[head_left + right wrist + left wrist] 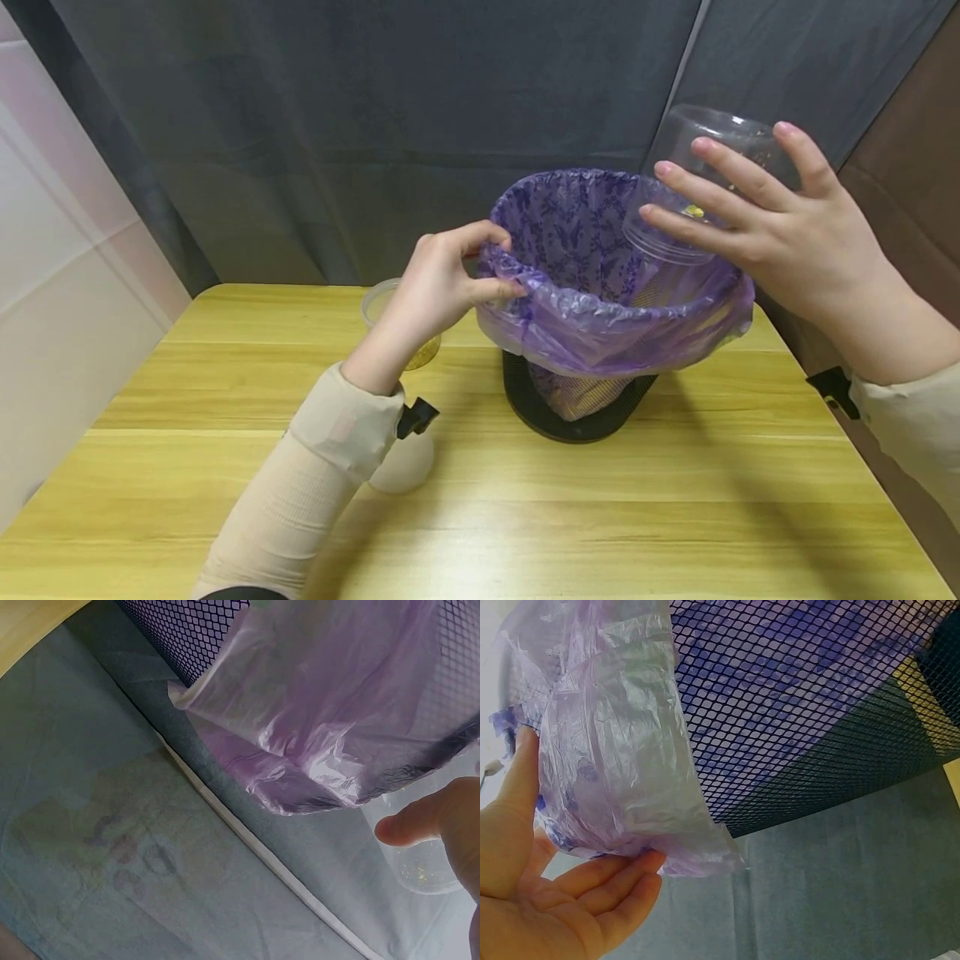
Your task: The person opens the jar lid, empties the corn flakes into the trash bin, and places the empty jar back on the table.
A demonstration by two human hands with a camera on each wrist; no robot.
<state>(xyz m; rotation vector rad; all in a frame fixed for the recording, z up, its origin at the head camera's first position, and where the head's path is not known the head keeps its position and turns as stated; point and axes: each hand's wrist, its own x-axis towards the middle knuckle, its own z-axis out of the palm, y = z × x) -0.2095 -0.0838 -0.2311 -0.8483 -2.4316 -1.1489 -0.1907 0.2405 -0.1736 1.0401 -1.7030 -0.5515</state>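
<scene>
pinching the gathered edge of a purple, dark-patterned plastic liner [600, 333] at the rim of a round black wire-mesh bin [780, 727], my left hand [442, 279] has its thumb on the near side and its forefinger on the far side; in the left wrist view the other fingers lie against the outside of the turned-down liner; the bin stands on a yellow wood-grain table [525, 517], and the liner covers its inside and hangs over its rim all round; my right hand [795, 237] holds a clear round plastic tub [738, 140], its fingers spread along the near side and, in the right wrist view, its thumb pressed on the other side; the tub is tipped over, its base up and its open mouth down within the right part of the bin's opening; small yellow bits show in the tub, some of them near its base; behind my left wrist, on the table, a second clear round plastic tub [425, 356] with something yellow in it is partly hidden; nearer me, a pale, whitish round object [405, 465] lies half covered by my beige ribbed sleeve [322, 458]; a dark grey cloth curtain [337, 125] hangs behind everything, with a white wall [75, 192] at the left
</scene>
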